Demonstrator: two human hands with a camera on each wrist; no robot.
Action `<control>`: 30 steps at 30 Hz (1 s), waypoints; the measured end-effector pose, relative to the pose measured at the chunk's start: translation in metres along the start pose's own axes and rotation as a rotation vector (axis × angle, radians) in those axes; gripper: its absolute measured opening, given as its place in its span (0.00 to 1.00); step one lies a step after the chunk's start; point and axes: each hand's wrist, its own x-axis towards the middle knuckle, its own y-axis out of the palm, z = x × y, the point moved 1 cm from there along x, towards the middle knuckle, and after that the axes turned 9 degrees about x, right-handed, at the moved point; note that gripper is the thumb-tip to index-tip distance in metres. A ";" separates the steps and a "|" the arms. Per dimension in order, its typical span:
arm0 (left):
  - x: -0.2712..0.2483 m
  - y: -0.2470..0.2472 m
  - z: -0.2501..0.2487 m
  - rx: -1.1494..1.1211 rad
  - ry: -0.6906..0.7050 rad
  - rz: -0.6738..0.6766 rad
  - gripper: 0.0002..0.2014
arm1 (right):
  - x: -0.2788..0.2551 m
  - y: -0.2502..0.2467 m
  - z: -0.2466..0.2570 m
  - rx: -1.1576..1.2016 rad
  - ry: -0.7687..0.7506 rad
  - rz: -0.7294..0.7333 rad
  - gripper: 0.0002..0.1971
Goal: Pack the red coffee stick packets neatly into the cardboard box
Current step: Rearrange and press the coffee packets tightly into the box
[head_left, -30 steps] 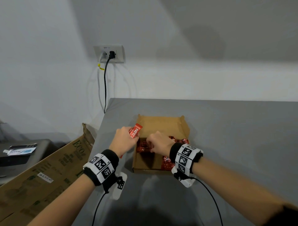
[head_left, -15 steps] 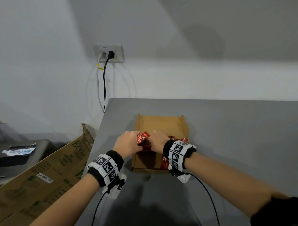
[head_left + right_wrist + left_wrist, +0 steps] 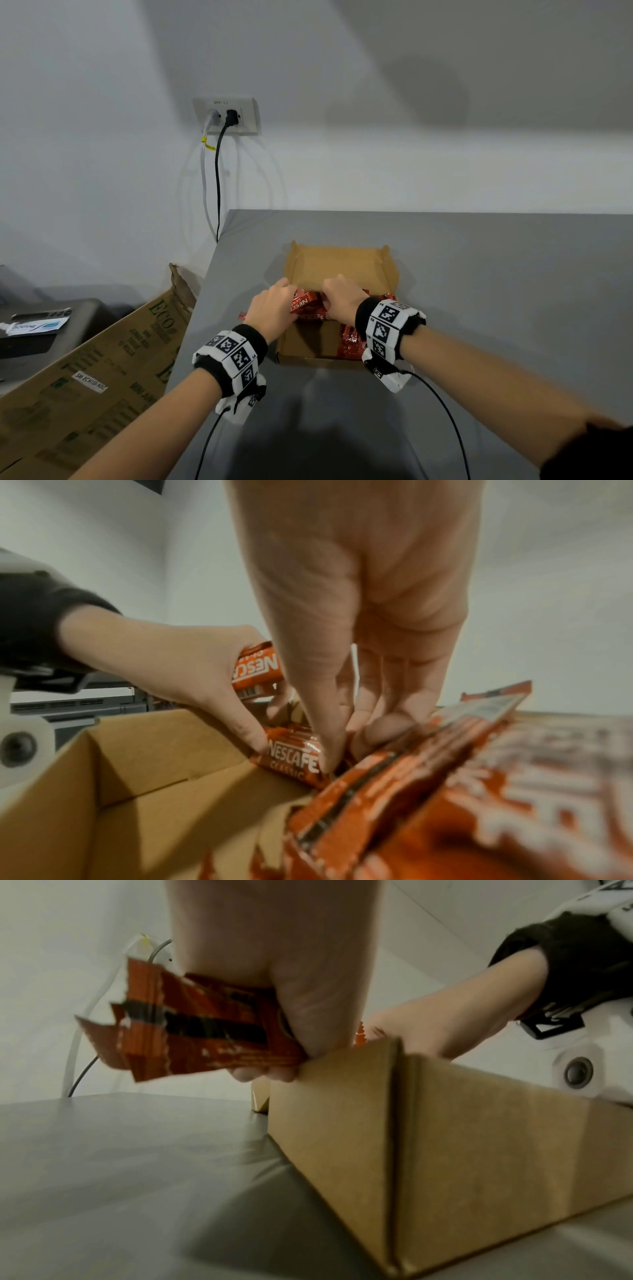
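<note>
The open cardboard box (image 3: pixel 337 265) sits on the grey table. My left hand (image 3: pixel 274 308) grips a bundle of red coffee packets (image 3: pixel 192 1034) at the box's left wall (image 3: pixel 445 1150), their ends sticking out past the wall. My right hand (image 3: pixel 342 298) reaches into the box from the right, thumb and fingers pinching a Nescafe packet (image 3: pixel 294 758) that the left hand (image 3: pixel 171 664) also touches. More red packets (image 3: pixel 349 342) stand packed along the box's right side (image 3: pixel 445 777). The near left part of the box floor (image 3: pixel 305 342) is bare.
The grey table (image 3: pixel 479 274) extends to the right and towards me. A large printed carton (image 3: pixel 102 359) leans beside the table's left edge. A wall socket (image 3: pixel 226 114) with two cables hangs behind. Wrist-camera cables trail over the near table.
My left hand has moved right and down with its packets, from beside the box to over its left wall, meeting the right hand. The packets that were tilted upward now lie lower.
</note>
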 end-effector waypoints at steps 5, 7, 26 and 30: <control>0.001 0.001 0.000 -0.002 0.004 -0.017 0.16 | 0.000 -0.001 -0.001 -0.018 0.002 0.015 0.05; 0.001 0.001 0.000 0.006 0.006 -0.019 0.15 | 0.000 -0.002 0.000 -0.034 0.006 0.018 0.05; -0.001 -0.015 0.004 -0.063 0.039 -0.014 0.16 | -0.001 -0.018 -0.008 0.000 0.017 0.061 0.03; -0.001 -0.029 0.004 -0.384 -0.049 -0.160 0.10 | -0.005 -0.038 -0.012 0.274 0.017 -0.113 0.09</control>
